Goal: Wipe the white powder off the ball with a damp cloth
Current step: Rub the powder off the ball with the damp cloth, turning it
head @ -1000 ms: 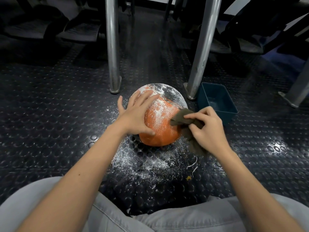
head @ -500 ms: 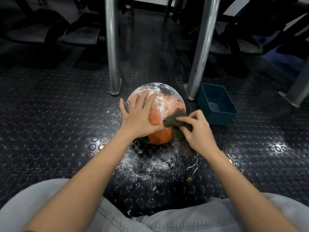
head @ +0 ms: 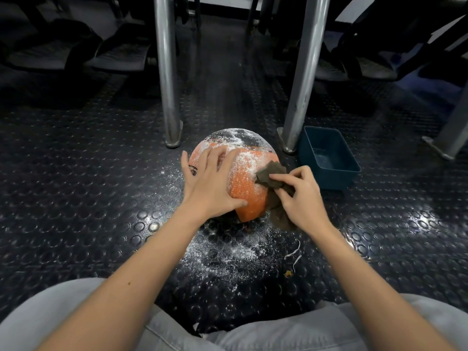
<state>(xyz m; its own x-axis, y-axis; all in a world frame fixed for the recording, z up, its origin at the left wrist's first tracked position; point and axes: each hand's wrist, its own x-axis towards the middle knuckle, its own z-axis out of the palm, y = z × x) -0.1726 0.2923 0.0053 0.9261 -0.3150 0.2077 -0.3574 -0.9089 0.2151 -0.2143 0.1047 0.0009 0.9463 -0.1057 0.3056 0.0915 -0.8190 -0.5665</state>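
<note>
The orange, pebble-grained rubber ball (head: 247, 183), with a black panel over its far crown, sits on the floor directly in front of the seated person; the wiping looks partly done, since the near orange face is nearly bare while white powder crusts the top and far side; a crumpled dark olive cloth (head: 271, 176), soft and limp, lies against the ball's right flank, its loose end trailing down to the floor; the right hand (head: 302, 198) pinches the cloth between curled fingers and thumb and presses it to the rubber; the left hand (head: 210, 184) lies spread and flat on the ball's left and top, gripping nothing, steadying it; the next move probably calls for a firm stroke up over the crown, and for rolling the ball towards the person to bring the dusted panel within reach, as powder lodged in the grain will want pressure; near the ball, on the person's side, spilled white powder (head: 228, 252) speckles the black studded rubber floor (head: 76, 188); right of the ball stands a teal rectangular plastic tub (head: 335, 178), and whether it holds water I cannot tell; beyond the ball rise two round polished steel legs (head: 167, 72).
</note>
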